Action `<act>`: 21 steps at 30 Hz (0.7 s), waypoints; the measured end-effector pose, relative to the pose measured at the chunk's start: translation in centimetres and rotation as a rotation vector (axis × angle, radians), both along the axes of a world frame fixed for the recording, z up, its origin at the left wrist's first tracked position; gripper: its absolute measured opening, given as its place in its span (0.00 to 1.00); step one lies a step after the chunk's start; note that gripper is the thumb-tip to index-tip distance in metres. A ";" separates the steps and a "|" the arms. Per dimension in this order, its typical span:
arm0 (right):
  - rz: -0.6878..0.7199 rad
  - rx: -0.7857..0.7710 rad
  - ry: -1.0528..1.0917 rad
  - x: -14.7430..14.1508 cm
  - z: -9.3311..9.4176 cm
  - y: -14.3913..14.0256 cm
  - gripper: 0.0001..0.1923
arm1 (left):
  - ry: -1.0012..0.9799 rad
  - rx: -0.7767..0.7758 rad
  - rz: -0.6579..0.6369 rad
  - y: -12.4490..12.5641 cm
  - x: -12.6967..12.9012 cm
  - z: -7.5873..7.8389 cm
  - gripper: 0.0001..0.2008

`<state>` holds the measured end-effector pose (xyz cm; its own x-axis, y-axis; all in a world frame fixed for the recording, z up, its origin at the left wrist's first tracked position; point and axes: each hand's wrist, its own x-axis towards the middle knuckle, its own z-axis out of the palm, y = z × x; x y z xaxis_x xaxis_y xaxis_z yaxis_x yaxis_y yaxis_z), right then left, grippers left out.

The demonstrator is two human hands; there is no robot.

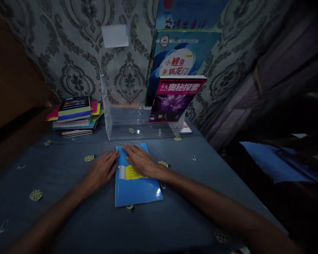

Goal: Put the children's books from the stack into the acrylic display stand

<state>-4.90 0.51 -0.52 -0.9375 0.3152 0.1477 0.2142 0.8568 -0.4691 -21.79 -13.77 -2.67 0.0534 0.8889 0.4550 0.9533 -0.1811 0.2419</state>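
Observation:
A blue book point(137, 192) with a yellow patch on its cover lies flat on the cloth-covered table. Across its upper part rests my right hand point(139, 160), palm down with the fingers stretched out. My left hand point(103, 168) is at the book's left edge, its fingertips touching that edge and its fingers extended. Just beyond stands a clear acrylic book rack point(122, 130). On the rack's right side a magazine with a pink and purple cover point(175, 100) leans in front of a blue-green picture book point(188, 46).
A pile of books point(75, 114) stands left of the rack. Behind is a patterned wall with a white card point(115, 36) in front of it. A grey curtain point(243, 77) hangs at the right, beyond the edge of the dark tablecloth point(63, 225).

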 end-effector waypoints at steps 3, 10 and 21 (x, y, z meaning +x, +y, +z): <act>-0.070 -0.010 -0.045 2.4 0.0 1.5 0.27 | 0.016 -0.001 0.014 0.1 -0.1 0.0 0.15; -0.074 -0.100 0.083 6.1 -1.3 4.0 0.27 | 0.006 -0.007 0.000 -0.1 -0.1 0.3 0.17; -0.008 -0.578 0.316 6.4 -1.6 7.0 0.23 | 0.051 -0.191 -0.018 2.1 -0.7 1.7 0.24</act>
